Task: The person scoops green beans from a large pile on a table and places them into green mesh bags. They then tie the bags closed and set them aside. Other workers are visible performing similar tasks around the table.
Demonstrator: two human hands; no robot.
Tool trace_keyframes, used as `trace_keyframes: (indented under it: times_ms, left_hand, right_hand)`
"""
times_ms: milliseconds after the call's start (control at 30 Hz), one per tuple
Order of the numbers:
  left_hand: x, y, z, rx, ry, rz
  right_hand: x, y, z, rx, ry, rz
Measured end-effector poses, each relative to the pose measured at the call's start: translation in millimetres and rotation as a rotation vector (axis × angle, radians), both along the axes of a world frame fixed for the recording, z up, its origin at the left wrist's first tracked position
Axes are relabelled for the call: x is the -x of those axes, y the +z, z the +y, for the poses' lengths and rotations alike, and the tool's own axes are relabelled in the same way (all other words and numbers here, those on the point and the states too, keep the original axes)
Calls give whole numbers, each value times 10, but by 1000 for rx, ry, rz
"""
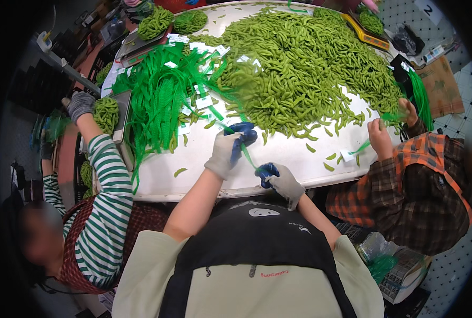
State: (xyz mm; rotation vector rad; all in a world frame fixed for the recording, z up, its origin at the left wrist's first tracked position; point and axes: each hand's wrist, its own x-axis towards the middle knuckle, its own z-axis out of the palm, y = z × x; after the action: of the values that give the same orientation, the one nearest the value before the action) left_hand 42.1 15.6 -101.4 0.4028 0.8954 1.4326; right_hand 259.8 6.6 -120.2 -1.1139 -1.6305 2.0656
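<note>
A narrow green mesh net runs between my two hands over the front edge of the white table. My left hand, in a grey glove with blue-coated fingers, pinches it farther up. Lower and closer to my body, my right hand, gloved alike, grips its near end. Beyond my left hand the net continues towards white tags; which tag belongs to it I cannot tell. A heap of green soybean pods lies past my hands. Left of it sprawls a pile of green mesh nets.
At left, a person's gloved hand is beside a filled net of pods on a scale. A co-worker's bare hands hold green mesh at right. A yellow scale stands at the far right.
</note>
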Motion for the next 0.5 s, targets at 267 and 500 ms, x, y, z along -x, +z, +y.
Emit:
trace_keyframes:
  times_ms: [267, 500]
  left_hand:
    - [-103, 246, -111, -3, -187, 228]
    - [-132, 331, -219, -6, -397, 580]
  right_hand:
    - [36, 475, 340, -468, -133, -150]
    - [469, 452, 493, -329, -262, 162]
